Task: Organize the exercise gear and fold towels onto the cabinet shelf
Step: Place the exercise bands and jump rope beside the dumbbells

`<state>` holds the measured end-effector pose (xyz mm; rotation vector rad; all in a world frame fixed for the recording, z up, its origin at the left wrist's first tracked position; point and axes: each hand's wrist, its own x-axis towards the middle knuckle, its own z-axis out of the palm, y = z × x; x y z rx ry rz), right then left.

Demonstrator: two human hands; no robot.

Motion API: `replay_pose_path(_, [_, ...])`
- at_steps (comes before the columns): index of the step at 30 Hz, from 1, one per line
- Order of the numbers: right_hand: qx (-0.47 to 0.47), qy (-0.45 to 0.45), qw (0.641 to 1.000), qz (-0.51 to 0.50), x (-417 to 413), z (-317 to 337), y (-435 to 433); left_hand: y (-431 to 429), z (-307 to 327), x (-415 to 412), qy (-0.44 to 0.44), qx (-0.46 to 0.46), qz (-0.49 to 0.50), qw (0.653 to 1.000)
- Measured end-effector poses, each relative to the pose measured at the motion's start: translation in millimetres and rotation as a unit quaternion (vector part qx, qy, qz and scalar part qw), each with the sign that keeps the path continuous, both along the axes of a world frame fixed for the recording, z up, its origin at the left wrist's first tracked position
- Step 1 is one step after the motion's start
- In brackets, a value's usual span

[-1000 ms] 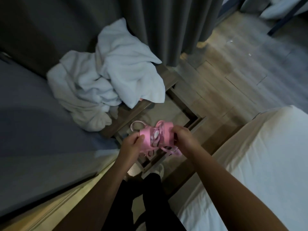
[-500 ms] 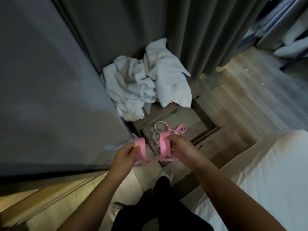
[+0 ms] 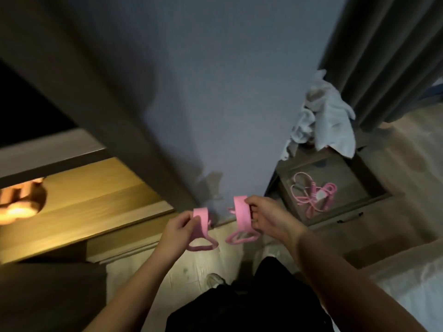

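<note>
Your L hand [image 3: 178, 226], lower ctr of frame, pinches a pink loop strap [image 3: 201, 218] btwn thumb and curled fingers. Your R hand [image 3: 266, 219], just right of it, grips a second pink strap [image 3: 241, 216], fingers wrapped round its wide band. The two straps hang apart, loops dangling below. Right of ctr, a pink cord bundle [image 3: 311, 195] lies in an open drawer [image 3: 359, 168]. Crumpled white towels [image 3: 323, 116] sit on the cabinet top above it in frame, beside a grey curtain [image 3: 383, 56]. A lit wooden shelf [image 3: 84, 207] is at mid left. Motion blur softens details.
</note>
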<state>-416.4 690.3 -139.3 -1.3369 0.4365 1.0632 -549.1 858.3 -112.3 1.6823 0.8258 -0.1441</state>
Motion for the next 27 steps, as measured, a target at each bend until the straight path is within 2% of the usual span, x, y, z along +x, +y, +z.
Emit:
replay_pose_path(4, [0.011, 0.003, 0.996, 0.090, -24.6, 13.6, 54.2, 34.9, 2.7, -57.6, 0.005, -0.022, 0.098, 0.995])
replay_pose_path(9, [0.035, -0.005, 0.973, 0.229, -44.4, 18.2, 110.2, 61.4, -1.0, -109.5, 0.007, 0.012, 0.234, 0.972])
replay_pose_path(13, [0.004, -0.034, 0.958, 0.285, -63.4, 19.4, 151.4, 85.0, 1.5, -135.0, -0.025, 0.007, 0.307, 0.951])
replay_pose_path(18, [-0.021, -0.039, 0.953, 0.299, -93.3, 17.1, 194.3, 123.8, -1.3, -160.6, -0.038, 0.022, 0.314, 0.949])
replay_pose_path(21, [-0.024, -0.038, 0.960, 0.278, -112.6, 4.9, 223.5, 160.4, -12.4, -175.0, -0.027, 0.030, 0.279, 0.959])
replay_pose_path(27, [-0.003, -0.017, 0.981, 0.192, -166.5, -49.1, 285.9, 239.3, -55.9, -211.9, -0.023, -0.055, 0.177, 0.982])
